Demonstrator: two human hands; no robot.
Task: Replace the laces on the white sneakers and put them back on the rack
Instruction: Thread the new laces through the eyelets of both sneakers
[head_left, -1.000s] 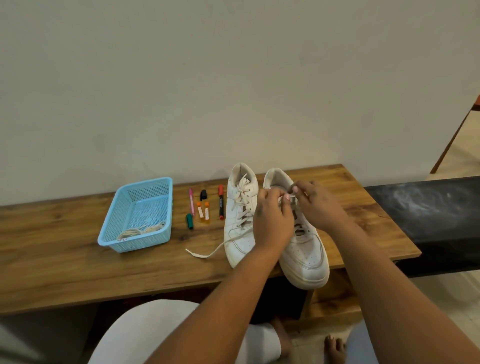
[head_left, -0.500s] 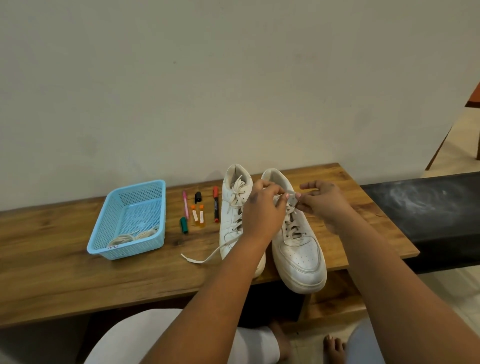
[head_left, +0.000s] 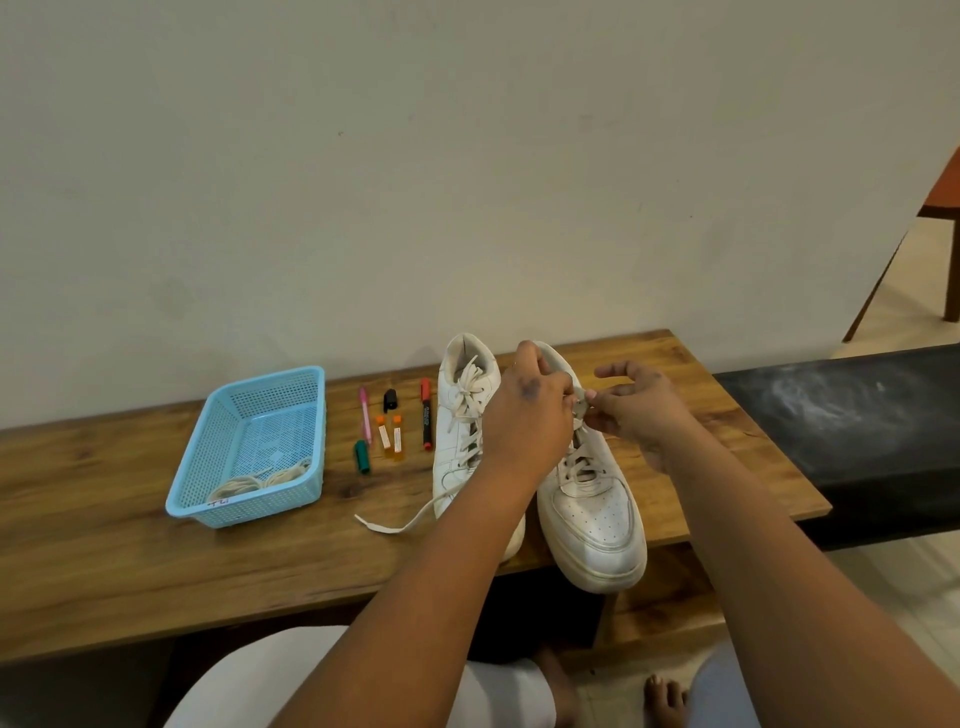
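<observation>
Left hand (head_left: 527, 410) curled over top of the right-side sneaker (head_left: 592, 499), fingertips pinching its lace (head_left: 581, 405) near the upper eyelets. Right hand (head_left: 636, 408) meets it from the other side, thumb + forefinger pinched on the same lace, other fingers loosely spread above. Both hands touching at the lace, approx over the shoe's tongue; exact knot/eyelet hidden by fingers. That sneaker sits on the wooden bench (head_left: 130, 561), toe twd the camera and overhanging the front edge, lower eyelets laced. Left-side sneaker (head_left: 462, 415) stands just beside it, touching or nearly so, partly behind the left forearm; laced w/ loose crossings, one loose lace end (head_left: 395, 525) trailing out onto the bench to the left. Near that shoe, a row of markers: red marker (head_left: 426, 413), two small orange tubes (head_left: 390, 439), black cap (head_left: 390, 400), pink pen (head_left: 365, 415), green marker (head_left: 362, 457). Further left, well apart from the shoes, a blue mesh basket (head_left: 208, 457) w/ a bundle of off-white laces (head_left: 260, 480) in its near corner. Dark bench section (head_left: 852, 426) adjoins on the right.
</observation>
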